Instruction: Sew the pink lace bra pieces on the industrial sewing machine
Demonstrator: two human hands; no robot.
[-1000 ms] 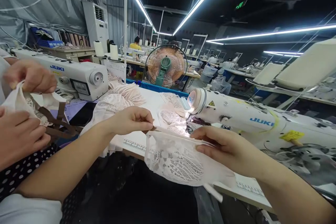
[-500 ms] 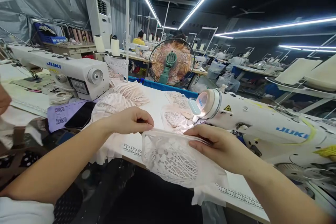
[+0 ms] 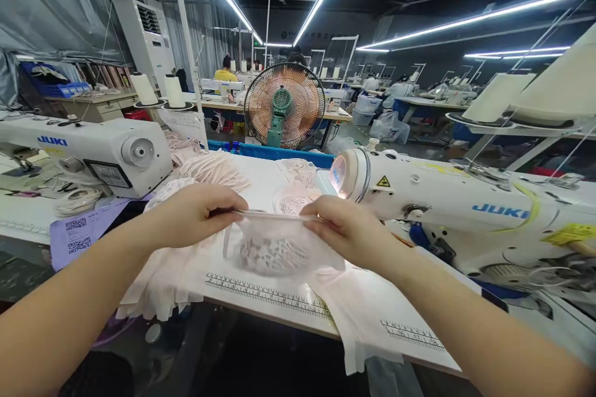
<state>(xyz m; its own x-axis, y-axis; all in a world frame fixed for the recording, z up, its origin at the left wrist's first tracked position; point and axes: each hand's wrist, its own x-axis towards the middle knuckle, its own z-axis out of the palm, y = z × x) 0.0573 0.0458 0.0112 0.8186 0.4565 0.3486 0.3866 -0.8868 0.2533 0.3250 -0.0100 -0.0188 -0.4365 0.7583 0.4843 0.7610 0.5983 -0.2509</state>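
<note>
A white lace piece [image 3: 274, 251] hangs between my hands above the white sewing table [image 3: 261, 177]. My left hand [image 3: 195, 214] pinches its top edge at the left end. My right hand [image 3: 347, 229] grips the same edge at the right end, fingers closed. The edge is stretched taut between them, and a pale fabric tail [image 3: 361, 316] trails over the table's front edge. The white JUKI sewing machine [image 3: 447, 205] stands just right of my right hand, its lamp lit.
Pink lace pieces [image 3: 212, 170] lie heaped on the table behind my hands. A second JUKI machine [image 3: 97, 149] stands at the left beside a purple sheet [image 3: 77, 236]. A standing fan [image 3: 284, 105] is behind; thread cones [image 3: 498, 96] at right. People work at far tables.
My hands have lifted the lace piece up and forward over the table, drawing its top edge taut. The neighbouring person's hands at the left have gone out of view.
</note>
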